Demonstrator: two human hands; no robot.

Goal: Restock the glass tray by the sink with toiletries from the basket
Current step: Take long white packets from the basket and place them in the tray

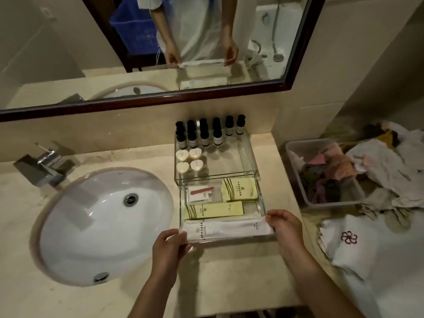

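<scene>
Pinched the long white packet (227, 229) at both ends: left hand (169, 245) at the left end, right hand (285, 224) at the right, fingers curled onto it. Held along the near edge of the glass tray (261, 193), right of the sink (103, 226), with the basket (292, 161) further right.

1. Light: dim, warm and yellowish, is coming from overhead.
2. Shadows: soft ones are falling on the countertop (241, 278) toward its front edge.
3. Glare: pale patches are shining inside the sink (80, 237).
4. Distortion: wide lens is bowing the mirror frame (160, 101); corners are darkening.
</scene>
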